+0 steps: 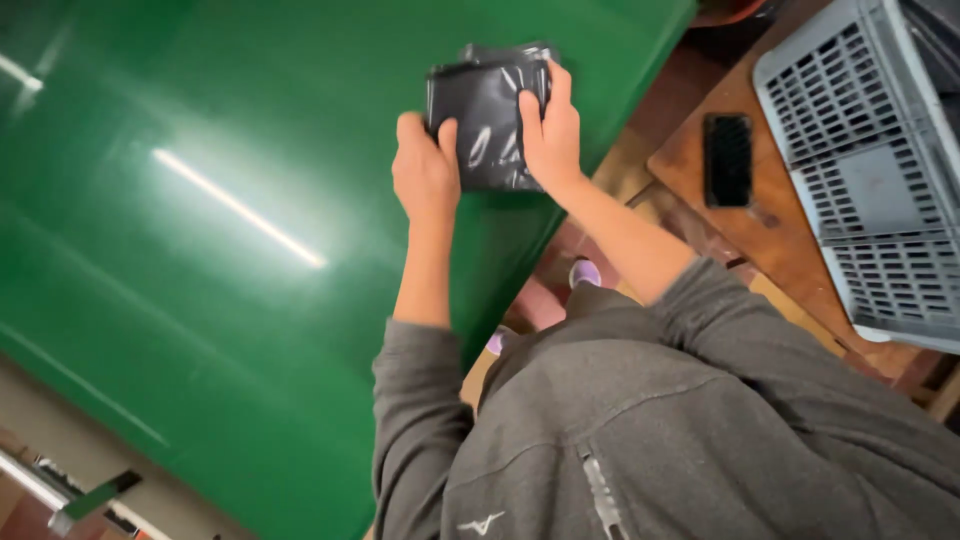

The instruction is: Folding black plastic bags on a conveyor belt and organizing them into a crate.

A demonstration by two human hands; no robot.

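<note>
Both grips [487, 150] around black bag [487, 110]

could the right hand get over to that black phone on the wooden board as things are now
Probably yes, once it lets go: the right hand is pressed on the folded black bag, and nothing lies between it and the phone.

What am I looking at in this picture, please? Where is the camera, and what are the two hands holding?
The camera sits on a person's head and looks down, so you see their own arms and grey sweater. There is no machine here. Both hands hold a folded, shiny black plastic bag over a glossy green table: the left hand grips its lower left edge, the right hand presses on its right side. To the right, a dark phone lies on a wooden surface beside a grey slotted crate.
</note>
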